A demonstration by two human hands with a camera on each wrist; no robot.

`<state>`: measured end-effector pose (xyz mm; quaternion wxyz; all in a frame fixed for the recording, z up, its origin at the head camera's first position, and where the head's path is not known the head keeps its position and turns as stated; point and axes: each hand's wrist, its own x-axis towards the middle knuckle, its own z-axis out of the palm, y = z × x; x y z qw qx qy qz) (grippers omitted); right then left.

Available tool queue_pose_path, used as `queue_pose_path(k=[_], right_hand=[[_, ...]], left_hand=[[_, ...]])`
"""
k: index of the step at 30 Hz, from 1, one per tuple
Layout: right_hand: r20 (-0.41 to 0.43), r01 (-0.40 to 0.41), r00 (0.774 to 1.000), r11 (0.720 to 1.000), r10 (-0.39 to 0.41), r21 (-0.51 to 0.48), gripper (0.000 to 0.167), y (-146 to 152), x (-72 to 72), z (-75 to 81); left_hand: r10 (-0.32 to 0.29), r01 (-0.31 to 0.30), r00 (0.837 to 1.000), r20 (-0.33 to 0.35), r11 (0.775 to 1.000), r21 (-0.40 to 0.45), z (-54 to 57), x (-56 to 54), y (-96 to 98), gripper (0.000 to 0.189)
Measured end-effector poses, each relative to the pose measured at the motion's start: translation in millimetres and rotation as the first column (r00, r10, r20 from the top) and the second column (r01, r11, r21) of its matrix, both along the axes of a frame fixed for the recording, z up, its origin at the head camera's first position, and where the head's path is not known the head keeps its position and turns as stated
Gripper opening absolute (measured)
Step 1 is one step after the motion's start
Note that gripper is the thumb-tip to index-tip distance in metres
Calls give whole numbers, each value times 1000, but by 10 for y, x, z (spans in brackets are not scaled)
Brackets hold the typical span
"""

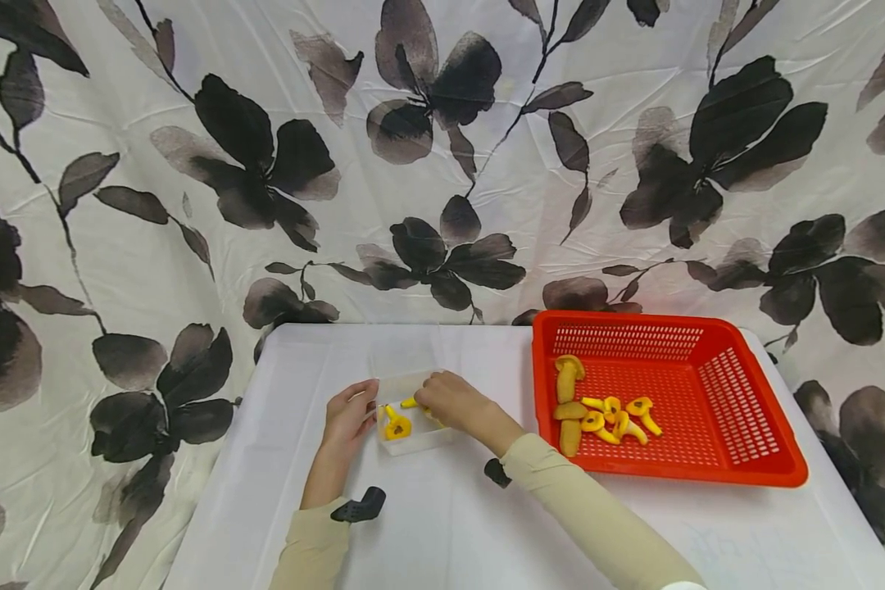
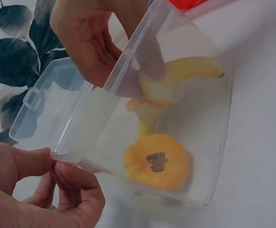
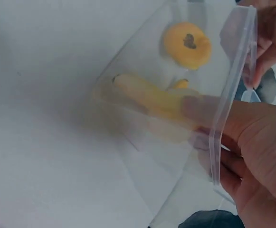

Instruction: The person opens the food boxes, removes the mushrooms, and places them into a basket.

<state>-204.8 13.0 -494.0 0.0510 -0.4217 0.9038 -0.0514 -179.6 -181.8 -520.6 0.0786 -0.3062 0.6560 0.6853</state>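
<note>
On the white table stands a clear plastic box (image 1: 416, 446) with its lid (image 2: 37, 111) folded back. One yellow mushroom (image 1: 397, 425), its cap dark in the centre, lies inside on the box's left. At the rim's left corner, my left hand (image 1: 349, 416) pinches the plastic between thumb and fingers. My right hand (image 1: 459, 401) reaches over the opposite side into the box. Between its thumb and fingers is a second yellow mushroom (image 3: 149, 97), its stem pointing down toward the box floor; the fingers partly cover its cap.
To the right sits a red perforated basket (image 1: 671, 476). Several yellow mushrooms (image 1: 623, 426) lie in it beside two thicker brownish ones, an upper mushroom (image 1: 566, 381) and a lower mushroom (image 1: 570, 434). A floral curtain (image 1: 442, 164) hangs behind the table.
</note>
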Motion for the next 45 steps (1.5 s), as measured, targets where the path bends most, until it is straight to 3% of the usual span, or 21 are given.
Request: queue_pose_path(k=[6, 12, 15, 19, 24, 37, 42, 45], right_hand=[[154, 35, 988, 981, -6, -192, 14, 74, -2, 48], [225, 126, 973, 925, -45, -359, 19, 176, -8, 99], [277, 175, 960, 876, -50, -448, 19, 246, -24, 131], [376, 269, 925, 801, -60, -534, 19, 354, -59, 164], [448, 374, 889, 712, -94, -593, 17, 505, -99, 192], [569, 558, 804, 550, -173, -621, 25, 970, -169, 273], [646, 634, 746, 471, -161, -614, 26, 1168, -196, 289], [707, 682, 698, 413, -118, -604, 28, 1294, -213, 281]], left_hand=[[-7, 7, 1000, -7, 1000, -15, 9, -2, 15, 40], [-9, 9, 1000, -4, 1000, -19, 10, -11, 4, 39], [-9, 8, 1000, -3, 1000, -24, 3, -15, -3, 38], [-16, 15, 1000, -6, 1000, -26, -2, -10, -5, 39], [-19, 19, 1000, -11, 999, -30, -21, -8, -11, 40], [-19, 18, 1000, -11, 999, -41, -21, 2, -2, 40], [-12, 12, 1000, -16, 999, -49, -21, 4, 18, 40], [-19, 18, 1000, -23, 998, -55, -23, 12, 22, 38]])
